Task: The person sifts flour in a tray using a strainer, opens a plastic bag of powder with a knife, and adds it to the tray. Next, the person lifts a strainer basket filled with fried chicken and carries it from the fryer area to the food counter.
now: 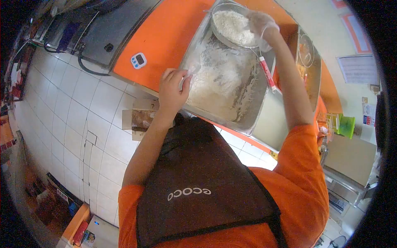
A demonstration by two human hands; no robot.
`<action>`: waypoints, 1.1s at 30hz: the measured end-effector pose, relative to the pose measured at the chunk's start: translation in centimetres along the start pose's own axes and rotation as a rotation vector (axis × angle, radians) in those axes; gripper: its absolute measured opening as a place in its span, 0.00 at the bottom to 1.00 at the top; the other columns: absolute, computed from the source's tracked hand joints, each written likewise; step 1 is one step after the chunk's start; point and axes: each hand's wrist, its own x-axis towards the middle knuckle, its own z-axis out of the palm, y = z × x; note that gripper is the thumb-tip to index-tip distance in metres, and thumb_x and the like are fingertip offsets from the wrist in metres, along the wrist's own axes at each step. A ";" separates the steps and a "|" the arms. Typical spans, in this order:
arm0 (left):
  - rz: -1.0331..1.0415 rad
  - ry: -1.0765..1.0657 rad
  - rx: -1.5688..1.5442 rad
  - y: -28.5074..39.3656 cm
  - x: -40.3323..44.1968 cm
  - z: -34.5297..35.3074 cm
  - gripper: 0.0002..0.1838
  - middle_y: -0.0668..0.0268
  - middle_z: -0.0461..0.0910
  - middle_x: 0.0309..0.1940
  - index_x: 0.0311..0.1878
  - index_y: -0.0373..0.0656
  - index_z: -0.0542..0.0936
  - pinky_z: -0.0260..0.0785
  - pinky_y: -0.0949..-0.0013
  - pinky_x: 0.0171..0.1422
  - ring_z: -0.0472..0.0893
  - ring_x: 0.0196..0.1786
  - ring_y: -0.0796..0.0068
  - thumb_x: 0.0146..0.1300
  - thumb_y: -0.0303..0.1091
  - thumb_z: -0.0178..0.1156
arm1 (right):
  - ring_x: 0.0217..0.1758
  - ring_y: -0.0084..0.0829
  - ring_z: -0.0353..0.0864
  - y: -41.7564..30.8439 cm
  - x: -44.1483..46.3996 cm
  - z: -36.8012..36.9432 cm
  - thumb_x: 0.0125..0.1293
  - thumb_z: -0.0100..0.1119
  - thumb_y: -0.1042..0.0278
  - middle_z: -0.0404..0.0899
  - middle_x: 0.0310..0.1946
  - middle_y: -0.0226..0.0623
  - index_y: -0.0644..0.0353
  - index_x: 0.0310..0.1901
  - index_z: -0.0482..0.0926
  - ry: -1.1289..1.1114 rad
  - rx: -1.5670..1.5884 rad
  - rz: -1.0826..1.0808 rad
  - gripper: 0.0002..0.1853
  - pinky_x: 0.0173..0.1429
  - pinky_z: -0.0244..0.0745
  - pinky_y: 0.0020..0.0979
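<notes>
A metal tray [257, 118] dusted with white powder lies on the orange counter. Over its far end rests a round sieve [214, 29] heaped with white powder [232, 27], its red-and-white handle [266, 73] pointing toward me. My right hand [262, 25], in a clear plastic glove, is at the sieve's right side, fingertips at the powder; the fingers are blurred and partly hidden. My left hand [174, 89] is at the tray's left edge, its fingers and thumb closed on a crumpled piece of clear plastic [189, 75].
A white timer [139, 60] sits on the orange counter [165, 35] left of the tray. Right of my right forearm, a second sieve [306, 49] rests in a container. A green container [345, 126] stands farther right. Cardboard [142, 120] is below the counter's edge.
</notes>
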 end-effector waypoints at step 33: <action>0.013 0.035 -0.015 0.3 0.1 -0.1 0.07 0.56 0.80 0.33 0.37 0.37 0.78 0.69 0.58 0.47 0.77 0.41 0.53 0.56 0.28 0.64 | 0.68 0.34 0.66 -25.2 -12.0 12.2 0.74 0.44 0.54 0.69 0.65 0.41 0.59 0.68 0.64 -0.593 1.486 -0.289 0.26 0.69 0.64 0.35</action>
